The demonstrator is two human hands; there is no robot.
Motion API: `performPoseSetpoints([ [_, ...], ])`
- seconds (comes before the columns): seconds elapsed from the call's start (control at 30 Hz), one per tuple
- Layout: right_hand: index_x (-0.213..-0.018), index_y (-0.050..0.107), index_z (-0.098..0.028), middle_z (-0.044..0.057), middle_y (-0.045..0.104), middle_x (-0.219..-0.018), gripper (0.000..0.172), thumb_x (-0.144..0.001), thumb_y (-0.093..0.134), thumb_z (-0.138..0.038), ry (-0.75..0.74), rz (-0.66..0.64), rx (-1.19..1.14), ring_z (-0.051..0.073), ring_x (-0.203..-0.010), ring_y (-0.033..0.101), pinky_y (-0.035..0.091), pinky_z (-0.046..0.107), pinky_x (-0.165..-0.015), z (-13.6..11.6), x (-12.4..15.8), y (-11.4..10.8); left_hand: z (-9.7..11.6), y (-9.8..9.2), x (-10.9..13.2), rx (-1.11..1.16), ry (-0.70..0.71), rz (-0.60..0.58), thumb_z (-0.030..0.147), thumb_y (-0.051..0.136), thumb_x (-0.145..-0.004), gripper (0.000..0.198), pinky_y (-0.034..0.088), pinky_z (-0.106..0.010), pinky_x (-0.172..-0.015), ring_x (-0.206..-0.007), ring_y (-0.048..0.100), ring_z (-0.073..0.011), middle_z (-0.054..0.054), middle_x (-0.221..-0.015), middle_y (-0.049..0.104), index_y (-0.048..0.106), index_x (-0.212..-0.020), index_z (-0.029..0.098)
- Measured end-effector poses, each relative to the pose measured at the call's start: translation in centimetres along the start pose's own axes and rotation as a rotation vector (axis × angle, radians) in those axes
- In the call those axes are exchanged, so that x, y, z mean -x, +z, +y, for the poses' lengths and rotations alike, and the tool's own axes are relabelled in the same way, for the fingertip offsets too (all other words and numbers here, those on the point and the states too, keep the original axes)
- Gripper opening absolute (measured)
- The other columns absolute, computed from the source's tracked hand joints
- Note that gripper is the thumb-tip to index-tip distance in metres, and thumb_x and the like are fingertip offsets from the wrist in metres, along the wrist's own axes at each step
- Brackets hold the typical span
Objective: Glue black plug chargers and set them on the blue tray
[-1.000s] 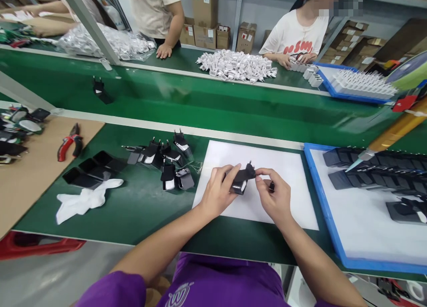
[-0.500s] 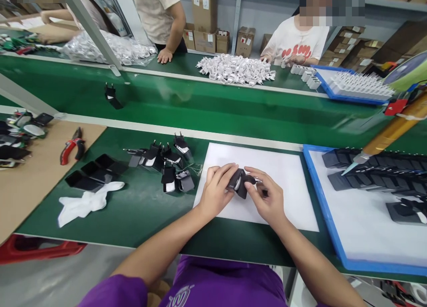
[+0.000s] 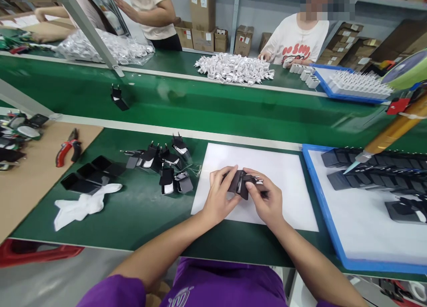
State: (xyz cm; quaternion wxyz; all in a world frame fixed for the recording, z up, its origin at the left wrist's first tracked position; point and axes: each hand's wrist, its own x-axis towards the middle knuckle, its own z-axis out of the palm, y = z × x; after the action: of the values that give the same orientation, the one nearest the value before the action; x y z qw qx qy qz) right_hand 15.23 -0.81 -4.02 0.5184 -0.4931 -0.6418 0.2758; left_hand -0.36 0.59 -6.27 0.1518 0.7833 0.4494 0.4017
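Above a white sheet point(image 3: 283, 164), my left hand point(image 3: 218, 195) is closed on the left side of a black plug adapter point(image 3: 243, 184). My right hand point(image 3: 268, 198) grips the same adapter from the right, thumb near its plug part; two metal pins point right. Several black adapters with pins point(image 3: 167, 160) lie left of the sheet on the green table point(image 3: 143, 222). Further left are black housings point(image 3: 85, 178) and a crumpled white cloth point(image 3: 83, 204).
A blue-rimmed tray point(image 3: 322, 200) with rows of black adapters stands right, a glue-tipped tool point(image 3: 376, 142) over it. Red pliers point(image 3: 68, 149) lie left. One adapter point(image 3: 118, 98) is on the green belt. People stand beyond, near a white parts pile point(image 3: 235, 69).
The adapter in my hands has turned a little, and its pins now show. The adapter on the green strip has shifted right. A person at the back has raised an arm from the far table.
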Motion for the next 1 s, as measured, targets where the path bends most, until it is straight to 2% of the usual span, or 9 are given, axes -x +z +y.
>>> performPoseSetpoints([
  [0.07, -0.104, 0.063, -0.020, 0.010, 0.068, -0.117, 0.016, -0.089, 0.058, -0.023, -0.039, -0.005, 0.000, 0.007, -0.050, 0.053, 0.047, 0.024, -0.046, 0.00, -0.05, -0.20, -0.02, -0.11, -0.01, 0.027, -0.042, -0.011, 0.020, 0.064, -0.081, 0.077, 0.045, -0.043, -0.095, -0.114, 0.047, -0.0277, -0.010, -0.123, 0.045, 0.026, -0.147, 0.030],
  [0.17, -0.105, 0.063, -0.021, 0.011, 0.068, -0.116, 0.019, -0.086, 0.061, -0.018, -0.242, -0.028, 0.071, 0.008, -0.053, 0.057, 0.049, 0.024, -0.047, 0.02, -0.15, -0.44, -0.01, -0.33, -0.04, 0.101, -0.059, 0.005, 0.018, 0.064, -0.079, 0.072, 0.048, -0.039, -0.091, -0.111, 0.049, -0.0256, -0.009, -0.118, 0.042, 0.032, -0.142, 0.029],
  [0.27, -0.109, 0.061, -0.020, 0.012, 0.068, -0.115, 0.024, -0.085, 0.061, -0.014, -0.389, -0.071, 0.146, 0.015, -0.074, 0.068, 0.056, 0.026, -0.057, 0.15, -0.36, -0.71, 0.02, -0.52, -0.15, 0.135, -0.034, 0.034, 0.013, 0.062, -0.078, 0.061, 0.050, -0.036, -0.086, -0.105, 0.051, -0.0229, -0.008, -0.114, 0.041, 0.039, -0.133, 0.028],
  [0.33, -0.110, 0.059, -0.019, 0.013, 0.068, -0.116, 0.026, -0.085, 0.061, -0.013, -0.437, -0.095, 0.191, 0.018, -0.088, 0.070, 0.058, 0.026, -0.063, 0.28, -0.54, -0.89, 0.05, -0.59, -0.24, 0.124, -0.006, 0.032, 0.011, 0.062, -0.076, 0.059, 0.050, -0.035, -0.084, -0.104, 0.049, -0.0229, -0.008, -0.113, 0.042, 0.041, -0.130, 0.027],
  [0.4, -0.112, 0.058, -0.019, 0.014, 0.067, -0.117, 0.026, -0.086, 0.060, -0.013, -0.476, -0.115, 0.228, 0.019, -0.095, 0.069, 0.060, 0.026, -0.067, 0.43, -0.69, -1.01, 0.09, -0.61, -0.34, 0.097, 0.030, 0.021, 0.009, 0.062, -0.076, 0.058, 0.049, -0.036, -0.085, -0.105, 0.047, -0.0240, -0.009, -0.114, 0.043, 0.041, -0.128, 0.025],
  [0.57, -0.115, 0.057, -0.019, 0.013, 0.068, -0.115, 0.028, -0.088, 0.058, -0.013, -0.488, -0.116, 0.255, 0.018, -0.097, 0.069, 0.061, 0.026, -0.069, 0.66, -0.80, -1.01, 0.23, -0.53, -0.47, 0.094, 0.085, -0.018, 0.015, 0.061, -0.081, 0.052, 0.044, -0.041, -0.091, -0.106, 0.046, -0.0253, -0.011, -0.116, 0.049, 0.039, -0.127, 0.022],
  [0.8, -0.112, 0.059, -0.019, 0.012, 0.069, -0.109, 0.023, -0.089, 0.057, -0.015, -0.485, -0.086, 0.312, 0.017, -0.095, 0.069, 0.060, 0.024, -0.069, 0.63, -0.83, -0.80, 0.17, -0.55, -0.45, 0.081, 0.070, -0.042, 0.018, 0.060, -0.082, 0.052, 0.041, -0.045, -0.092, -0.106, 0.047, -0.0268, -0.011, -0.116, 0.051, 0.038, -0.128, 0.023],
  [1.0, -0.110, 0.059, -0.019, 0.010, 0.070, -0.103, 0.020, -0.090, 0.056, -0.017, -0.440, -0.052, 0.347, 0.016, -0.093, 0.069, 0.059, 0.023, -0.068, 0.68, -0.59, -0.26, 0.23, -0.41, -0.30, 0.043, 0.063, -0.044, 0.014, 0.058, -0.082, 0.051, 0.042, -0.044, -0.090, -0.104, 0.046, -0.0265, -0.011, -0.115, 0.051, 0.038, -0.128, 0.022],
])
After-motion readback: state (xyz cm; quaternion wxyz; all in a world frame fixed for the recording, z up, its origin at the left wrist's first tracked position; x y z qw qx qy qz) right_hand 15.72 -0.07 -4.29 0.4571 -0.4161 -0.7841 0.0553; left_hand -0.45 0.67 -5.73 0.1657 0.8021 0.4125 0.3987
